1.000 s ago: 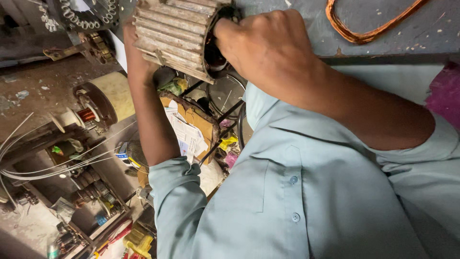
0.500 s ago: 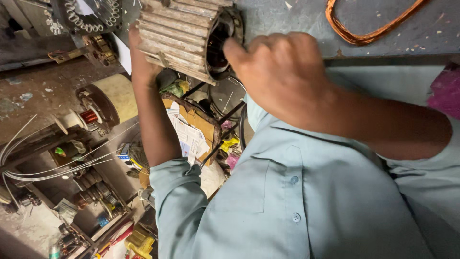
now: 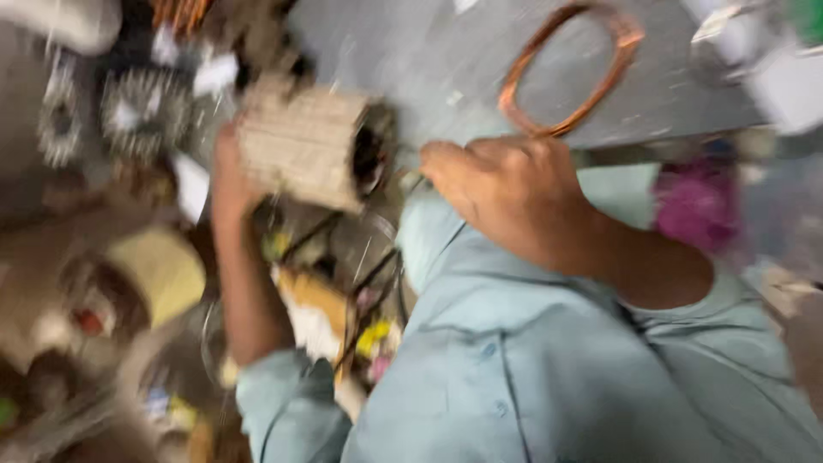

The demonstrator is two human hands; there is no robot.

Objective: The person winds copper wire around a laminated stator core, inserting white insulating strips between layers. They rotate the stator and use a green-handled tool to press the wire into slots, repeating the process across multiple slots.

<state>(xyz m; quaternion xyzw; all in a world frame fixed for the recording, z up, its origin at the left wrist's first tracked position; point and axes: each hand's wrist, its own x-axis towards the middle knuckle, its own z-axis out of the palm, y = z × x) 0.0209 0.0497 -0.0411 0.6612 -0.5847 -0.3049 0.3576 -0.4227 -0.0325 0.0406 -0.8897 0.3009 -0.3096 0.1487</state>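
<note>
Ribbed metal motor casing (image 3: pixel 304 146), dull tan with a dark hollow end, gripped by left hand (image 3: pixel 230 176); right hand (image 3: pixel 506 193) loosely curled, holding nothing.

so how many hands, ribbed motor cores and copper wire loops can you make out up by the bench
hands: 2, left hand on the core, right hand off it
ribbed motor core: 1
copper wire loop: 1, on the grey bench
total: 4
The blurred clutter at left is too smeared to count.
</note>
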